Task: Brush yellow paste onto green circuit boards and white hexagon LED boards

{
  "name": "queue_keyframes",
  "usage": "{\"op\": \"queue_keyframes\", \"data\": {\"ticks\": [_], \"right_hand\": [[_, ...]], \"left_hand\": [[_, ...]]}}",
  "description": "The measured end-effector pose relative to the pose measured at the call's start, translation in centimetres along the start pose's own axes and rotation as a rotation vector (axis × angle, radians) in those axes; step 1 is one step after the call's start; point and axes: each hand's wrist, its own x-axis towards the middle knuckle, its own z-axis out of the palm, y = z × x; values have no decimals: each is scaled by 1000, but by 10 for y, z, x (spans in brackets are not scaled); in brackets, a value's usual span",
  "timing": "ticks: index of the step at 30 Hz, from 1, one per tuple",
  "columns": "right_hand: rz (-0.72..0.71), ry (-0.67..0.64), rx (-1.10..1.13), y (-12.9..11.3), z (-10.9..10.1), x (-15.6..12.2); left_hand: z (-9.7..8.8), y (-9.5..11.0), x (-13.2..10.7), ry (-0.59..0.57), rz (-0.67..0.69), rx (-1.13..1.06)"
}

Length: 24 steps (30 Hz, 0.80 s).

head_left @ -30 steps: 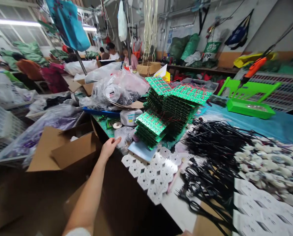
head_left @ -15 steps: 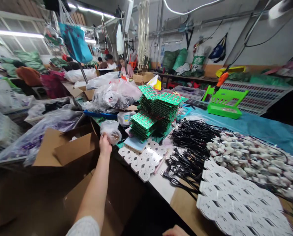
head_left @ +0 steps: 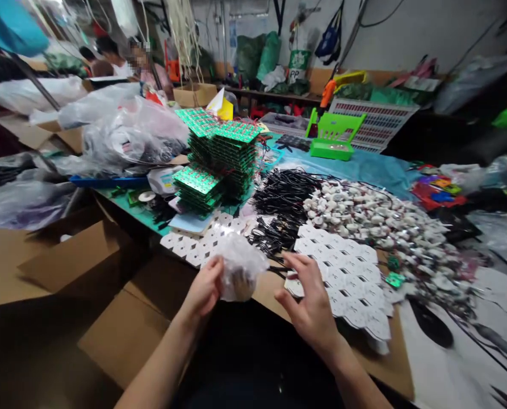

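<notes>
My left hand point(head_left: 204, 292) grips a small clear plastic bag point(head_left: 240, 266) with something dark inside, held above the table's near edge. My right hand point(head_left: 306, 304) hovers just to the right of the bag, fingers spread and holding nothing, over a white perforated sheet point(head_left: 347, 275). Behind the bag lie another white perforated sheet point(head_left: 193, 244), a tangle of black cables point(head_left: 283, 199) and stacks of green circuit boards point(head_left: 219, 156).
A heap of small white parts point(head_left: 376, 218) covers the table to the right. Open cardboard boxes point(head_left: 61, 261) stand at the left below the table. Plastic bags point(head_left: 129, 133) pile up at the back left, a green plastic stand point(head_left: 332, 136) at the back. People sit far behind.
My left hand took the plastic bag from beside the circuit boards and brought it back to the near edge. My right hand came up beside it. The view swung right.
</notes>
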Motion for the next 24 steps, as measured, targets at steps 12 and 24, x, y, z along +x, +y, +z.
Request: {"op": "queue_keyframes", "data": {"ticks": [12,24], "right_hand": [[-364,7,-185,33,7,-14],[-421,-249,-262,57,11,-43]], "left_hand": [[26,-70,12,-52,23,69],[8,-33,-11,-154,994,1023]]}}
